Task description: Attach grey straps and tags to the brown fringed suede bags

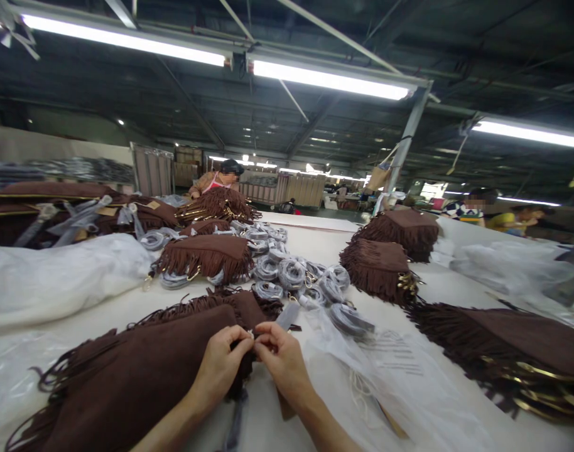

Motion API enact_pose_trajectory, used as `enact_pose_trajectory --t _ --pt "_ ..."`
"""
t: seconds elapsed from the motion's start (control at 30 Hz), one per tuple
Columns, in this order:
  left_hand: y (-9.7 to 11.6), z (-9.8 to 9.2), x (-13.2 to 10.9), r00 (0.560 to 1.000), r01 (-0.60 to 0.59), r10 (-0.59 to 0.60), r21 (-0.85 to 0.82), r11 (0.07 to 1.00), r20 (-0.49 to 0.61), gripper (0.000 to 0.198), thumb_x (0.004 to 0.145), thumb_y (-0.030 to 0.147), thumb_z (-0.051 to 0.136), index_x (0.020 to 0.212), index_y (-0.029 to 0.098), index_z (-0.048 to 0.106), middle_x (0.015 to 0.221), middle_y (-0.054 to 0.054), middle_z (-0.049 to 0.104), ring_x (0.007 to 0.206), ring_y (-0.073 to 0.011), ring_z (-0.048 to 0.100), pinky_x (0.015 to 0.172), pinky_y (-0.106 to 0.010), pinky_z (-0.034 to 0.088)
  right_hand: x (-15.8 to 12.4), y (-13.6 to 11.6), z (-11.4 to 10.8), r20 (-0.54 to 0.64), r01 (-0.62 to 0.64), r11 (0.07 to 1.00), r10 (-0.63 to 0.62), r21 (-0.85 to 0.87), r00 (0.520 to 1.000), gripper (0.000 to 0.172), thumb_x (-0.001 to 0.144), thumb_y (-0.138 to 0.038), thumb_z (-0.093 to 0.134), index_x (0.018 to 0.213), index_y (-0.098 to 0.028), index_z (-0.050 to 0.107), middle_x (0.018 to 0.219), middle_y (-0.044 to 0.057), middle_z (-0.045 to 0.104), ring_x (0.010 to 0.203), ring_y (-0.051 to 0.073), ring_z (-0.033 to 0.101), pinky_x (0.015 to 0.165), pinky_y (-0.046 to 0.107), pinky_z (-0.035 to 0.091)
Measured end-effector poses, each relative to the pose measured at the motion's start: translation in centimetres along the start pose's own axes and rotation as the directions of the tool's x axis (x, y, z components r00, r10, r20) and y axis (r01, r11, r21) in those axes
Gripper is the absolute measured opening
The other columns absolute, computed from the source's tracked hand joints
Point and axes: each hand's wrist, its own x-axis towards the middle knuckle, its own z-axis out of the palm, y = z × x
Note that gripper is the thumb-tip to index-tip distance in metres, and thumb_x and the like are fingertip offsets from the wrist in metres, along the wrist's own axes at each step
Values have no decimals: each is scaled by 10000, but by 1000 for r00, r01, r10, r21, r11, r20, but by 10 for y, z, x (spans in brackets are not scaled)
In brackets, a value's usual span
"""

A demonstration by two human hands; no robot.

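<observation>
A large brown fringed bag [159, 364] lies on the white table, left of centre. At its right edge my left hand [225, 358] pinches a tiny pale piece between thumb and forefinger. My right hand [282, 358] meets it there, thumb and fingers pressed together; what they hold is too small to make out. Beneath my right hand part of a brown tag [286, 407] shows. A dark wrapped strap [236, 420] hangs below the hands.
Coiled wrapped straps [291, 274] are heaped mid-table. Fringed brown bags [376, 267] are stacked at the right, others [206, 254] at the left. Clear plastic bags [390, 376] lie at the right front, white plastic [65, 276] at the left. A person [221, 179] is across the table.
</observation>
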Motion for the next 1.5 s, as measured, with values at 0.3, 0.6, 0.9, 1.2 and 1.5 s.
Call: enact_pose_trajectory --t 0.3,0.6,0.9,1.2,1.5 --pt "-3 0 1 994 -105 101 200 974 34 259 823 352 448 639 208 559 693 -32 621 713 -210 560 689 -309 386 2 -2 -2 -53 -50 995 55 87 997 131 705 -217 597 832 -186 594 574 -37 630 529 153 591 557 259 471" --pt "0 -3 1 992 -111 98 181 977 77 232 815 344 455 658 208 556 707 -35 613 719 -211 542 695 -310 380 6 2 -2 -84 -99 952 128 289 988 174 652 -203 656 774 -199 532 535 -78 575 478 108 539 494 209 439" --pt "8 -12 5 965 202 -79 -514 834 250 216 688 369 640 646 171 565 630 11 590 571 -129 489 552 -231 374 2 -5 -12 165 -361 628 349 690 923 330 605 -226 832 831 -154 602 667 -26 664 461 51 525 429 144 410" --pt "7 -21 6 932 358 -116 -810 464 345 202 667 264 716 685 170 539 898 -87 727 749 -178 624 734 -316 493 1 -17 -30 321 -377 261 233 889 918 429 540 -150 724 960 -140 636 1159 156 679 1141 277 604 1035 370 404" --pt "-2 -19 7 920 380 -194 -646 662 342 361 657 288 744 979 127 724 517 25 605 447 -53 432 497 -173 340 -2 -14 -13 229 -309 359 249 880 941 536 466 1 634 957 -206 574 1076 71 711 1014 221 659 990 370 428"
